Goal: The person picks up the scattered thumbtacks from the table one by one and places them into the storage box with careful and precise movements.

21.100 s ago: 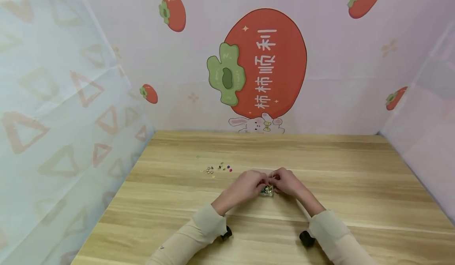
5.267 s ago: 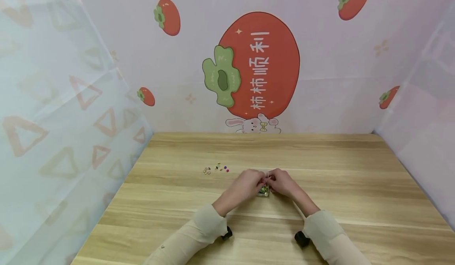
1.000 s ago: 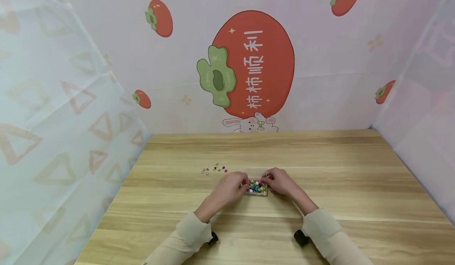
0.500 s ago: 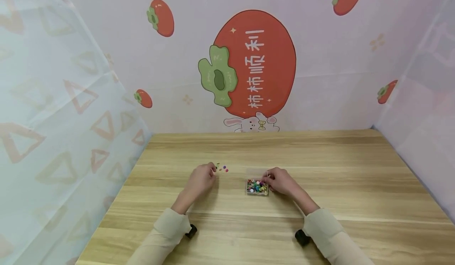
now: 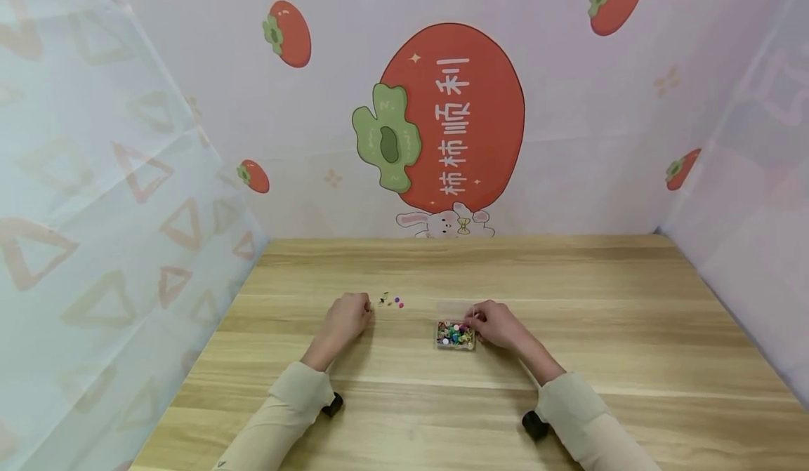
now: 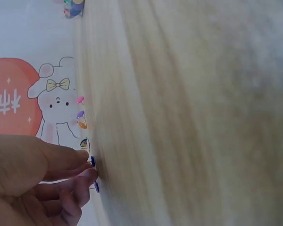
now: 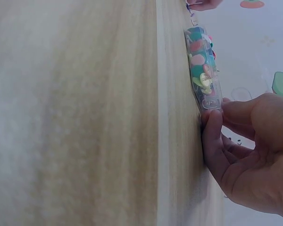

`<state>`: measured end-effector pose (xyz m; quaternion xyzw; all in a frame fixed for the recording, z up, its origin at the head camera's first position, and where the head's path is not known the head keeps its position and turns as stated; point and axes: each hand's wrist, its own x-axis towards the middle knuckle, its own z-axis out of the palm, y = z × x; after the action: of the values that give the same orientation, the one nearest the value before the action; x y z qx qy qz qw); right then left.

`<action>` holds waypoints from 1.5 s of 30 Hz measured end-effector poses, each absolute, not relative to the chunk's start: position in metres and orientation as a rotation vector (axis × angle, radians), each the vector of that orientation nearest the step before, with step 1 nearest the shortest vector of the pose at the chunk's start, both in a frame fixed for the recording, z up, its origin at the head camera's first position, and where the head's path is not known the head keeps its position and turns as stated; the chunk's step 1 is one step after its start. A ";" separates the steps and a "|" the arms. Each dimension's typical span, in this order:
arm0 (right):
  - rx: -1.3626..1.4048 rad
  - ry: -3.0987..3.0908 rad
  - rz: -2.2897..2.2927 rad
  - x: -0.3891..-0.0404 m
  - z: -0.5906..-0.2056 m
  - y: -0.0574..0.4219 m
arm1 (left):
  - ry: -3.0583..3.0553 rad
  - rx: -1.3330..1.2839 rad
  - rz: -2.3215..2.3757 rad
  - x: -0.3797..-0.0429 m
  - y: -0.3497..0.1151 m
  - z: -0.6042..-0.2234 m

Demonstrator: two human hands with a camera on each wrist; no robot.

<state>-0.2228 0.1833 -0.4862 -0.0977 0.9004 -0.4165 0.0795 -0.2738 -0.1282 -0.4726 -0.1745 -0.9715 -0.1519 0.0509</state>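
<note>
Wood-grain table (image 5: pixel 411 408), persimmon-print wall (image 5: pixel 480 120) beyond. Left hand (image 5: pixel 344 314) pinches blue pin (image 6: pixel 93 161), left of loose pins (image 5: pixel 397 300); right hand (image 5: pixel 496 322) grips right side of clear pin-filled box (image 5: pixel 454 347).

**Pale printed walls (image 5: pixel 588 106) around a wood-grain counter (image 5: pixel 411 415)**

The counter stretches under the left fingers (image 6: pixel 68 157) and the right fingers (image 7: pixel 213 129), its light brown streaks running from side to side. Beyond both sets of fingers stands a whitish-pink back wall (image 5: pixel 221 106) with a faint crease across it. Between the fingers and higher up, it shows a large red fruit (image 5: pixel 496 127) with a green leaf cap (image 5: pixel 411 134) and white writing (image 5: pixel 452 127). A white rabbit (image 5: pixel 436 225) peeks out below that fruit, just above the counter's far edge. Smaller fruits (image 5: pixel 293 34) flank it on both sides. Left of the left fingers, a pale bluish wall (image 5: pixel 82 141) carries red and tan triangles (image 5: pixel 181 224). Well to the right of the right fingers, another wall (image 5: pixel 758 211) has blurry pink and lilac patches. The light is soft.
</note>
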 end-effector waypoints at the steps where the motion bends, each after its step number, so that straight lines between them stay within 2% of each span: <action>1: -0.296 2.695 -1.244 -0.223 -0.486 0.183 | -2.957 -0.535 -0.465 -0.274 -0.128 -0.473; 12: -0.362 2.751 -1.218 -0.220 -0.484 0.180 | -3.052 -0.541 -0.419 -0.272 -0.125 -0.470; 18: -0.330 2.726 -1.223 -0.221 -0.486 0.180 | -3.027 -0.661 -0.442 -0.260 -0.114 -0.469; 30: -0.353 2.724 -1.223 -0.223 -0.486 0.181 | -2.862 -0.960 -0.517 -0.226 -0.059 -0.449; 45: -0.383 2.752 -1.199 -0.225 -0.488 0.183 | -2.842 -1.082 -0.601 -0.222 -0.008 -0.452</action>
<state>-0.2254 0.1828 -0.4875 -0.1263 0.9079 -0.3954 0.0576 -0.2219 -0.0084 -0.4523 -0.3490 -0.9166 -0.1938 0.0209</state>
